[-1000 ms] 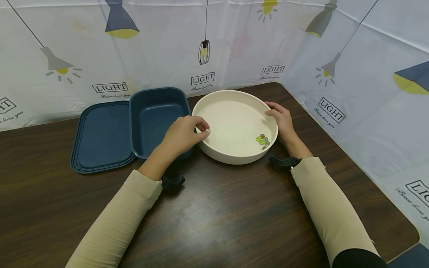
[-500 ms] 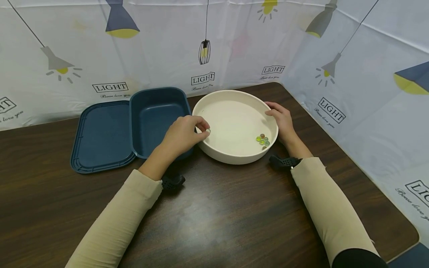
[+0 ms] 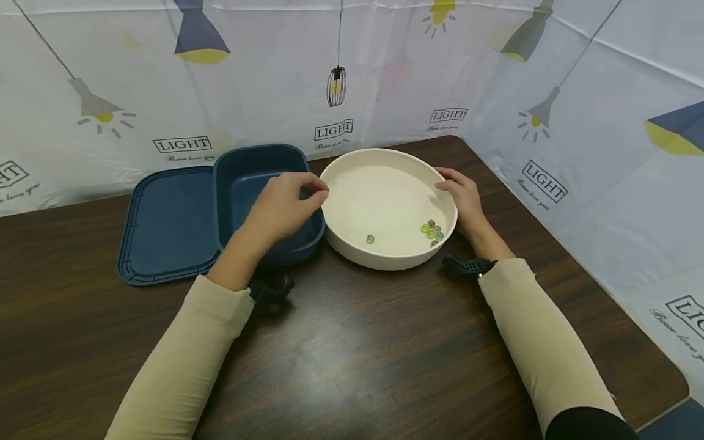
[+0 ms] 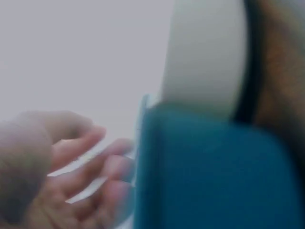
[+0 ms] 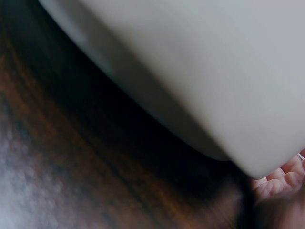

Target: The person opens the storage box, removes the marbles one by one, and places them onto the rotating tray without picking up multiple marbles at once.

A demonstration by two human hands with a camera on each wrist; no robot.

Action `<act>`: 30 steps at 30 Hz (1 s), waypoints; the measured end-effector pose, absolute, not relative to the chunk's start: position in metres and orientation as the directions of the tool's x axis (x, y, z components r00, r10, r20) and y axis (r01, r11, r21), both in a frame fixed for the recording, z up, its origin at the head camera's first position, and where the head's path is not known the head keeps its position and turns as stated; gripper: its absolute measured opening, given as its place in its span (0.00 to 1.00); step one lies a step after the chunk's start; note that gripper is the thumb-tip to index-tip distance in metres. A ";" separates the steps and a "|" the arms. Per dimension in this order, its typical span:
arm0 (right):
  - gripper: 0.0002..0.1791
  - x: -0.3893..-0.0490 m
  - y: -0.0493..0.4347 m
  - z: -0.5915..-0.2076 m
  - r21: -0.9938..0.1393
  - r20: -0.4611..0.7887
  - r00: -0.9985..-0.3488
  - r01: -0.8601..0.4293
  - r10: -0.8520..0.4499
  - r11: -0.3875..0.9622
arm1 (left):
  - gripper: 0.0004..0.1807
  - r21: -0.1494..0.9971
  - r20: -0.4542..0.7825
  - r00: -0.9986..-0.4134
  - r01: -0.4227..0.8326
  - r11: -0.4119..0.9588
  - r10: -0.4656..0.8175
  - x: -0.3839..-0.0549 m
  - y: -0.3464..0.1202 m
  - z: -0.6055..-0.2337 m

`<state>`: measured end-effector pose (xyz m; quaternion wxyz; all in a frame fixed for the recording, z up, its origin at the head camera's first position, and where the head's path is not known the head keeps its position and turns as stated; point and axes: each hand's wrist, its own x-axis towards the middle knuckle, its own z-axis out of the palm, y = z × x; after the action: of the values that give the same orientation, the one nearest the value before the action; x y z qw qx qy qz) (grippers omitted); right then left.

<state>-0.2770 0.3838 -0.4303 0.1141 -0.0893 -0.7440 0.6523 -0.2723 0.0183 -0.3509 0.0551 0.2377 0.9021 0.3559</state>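
My left hand (image 3: 280,205) is over the blue box (image 3: 233,183), its fingertips beside the left rim of the round cream bowl (image 3: 385,261). Its fingers are loosely bent, with nothing seen between them; the blurred left wrist view shows the same hand (image 4: 81,171) next to the box wall. Inside the bowl a lone clear marble (image 3: 370,239) is near the front. Several yellow, green and brown marbles (image 3: 431,233) cluster at the right side. My right hand (image 3: 464,198) grips the bowl's right rim, thumb on the inside; the other fingers are partly hidden.
A flat blue lid (image 3: 170,223) lies left of the box, touching it. Something small and dark (image 3: 310,237) shows in the box's front right corner, too dim to tell. The wooden table (image 3: 341,354) meets a printed cloth (image 3: 264,91) behind.
The left hand has let go of the small clear marble, which is now on the bowl's floor. That hand has drawn back left over the box. The right hand has stayed still.
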 end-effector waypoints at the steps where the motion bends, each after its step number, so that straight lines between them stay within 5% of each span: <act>1: 0.24 -0.277 0.384 -0.431 -0.991 0.054 -0.958 -0.016 0.283 0.135 | 0.14 0.668 0.046 -0.878 0.382 0.638 0.477 -0.273 0.014 -0.348; 15: 0.24 -0.278 0.383 -0.429 -0.992 0.040 -0.958 -0.005 0.286 0.123 | 0.24 0.496 -0.420 -0.668 0.398 0.772 0.614 -0.283 -0.023 -0.339; 30: 0.25 -0.277 0.382 -0.428 -0.993 0.044 -0.961 -0.012 0.274 0.119 | 0.23 0.519 -0.442 -0.576 0.461 0.720 0.688 -0.282 -0.014 -0.354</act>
<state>-0.2768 0.3822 -0.4285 0.1087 -0.0886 -0.7402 0.6576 -0.2822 -0.0138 -0.3539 0.3208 0.3301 0.8700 0.1766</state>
